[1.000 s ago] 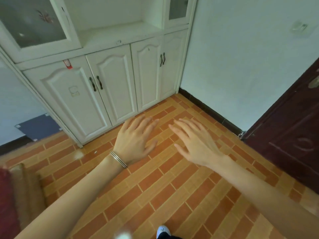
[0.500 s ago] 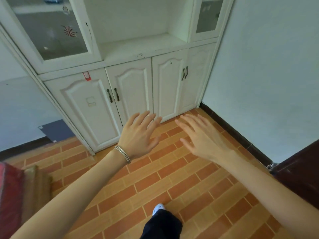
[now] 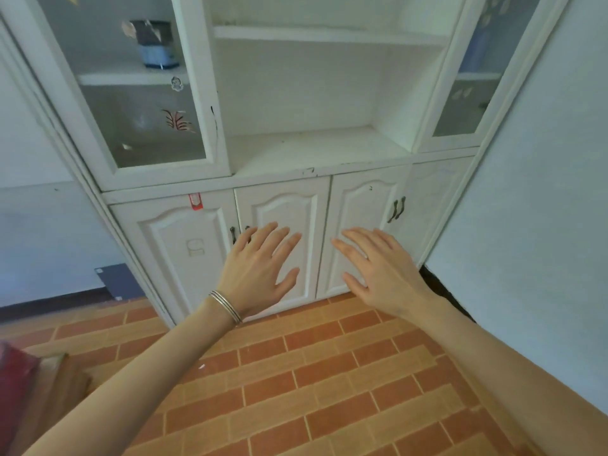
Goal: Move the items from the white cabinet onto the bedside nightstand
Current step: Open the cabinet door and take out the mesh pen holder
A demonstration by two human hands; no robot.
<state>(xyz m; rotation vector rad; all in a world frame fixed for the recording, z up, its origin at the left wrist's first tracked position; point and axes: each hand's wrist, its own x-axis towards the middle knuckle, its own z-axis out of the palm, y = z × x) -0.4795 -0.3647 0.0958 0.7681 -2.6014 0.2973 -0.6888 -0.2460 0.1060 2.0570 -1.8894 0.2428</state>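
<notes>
I hold both hands out in front of me, holding nothing. My left hand (image 3: 260, 271), a silver bracelet (image 3: 227, 306) at its wrist, has its fingers straight and spread. My right hand (image 3: 378, 268), just beside it, is spread the same way. Both are in front of the closed lower doors (image 3: 283, 209) of the white cabinet (image 3: 312, 153); I cannot tell whether they touch. High above and left of my left hand, behind the glass door (image 3: 138, 93), a dark-and-blue container (image 3: 154, 44) stands on a shelf. The tiled floor (image 3: 329, 390) lies beneath my forearms.
</notes>
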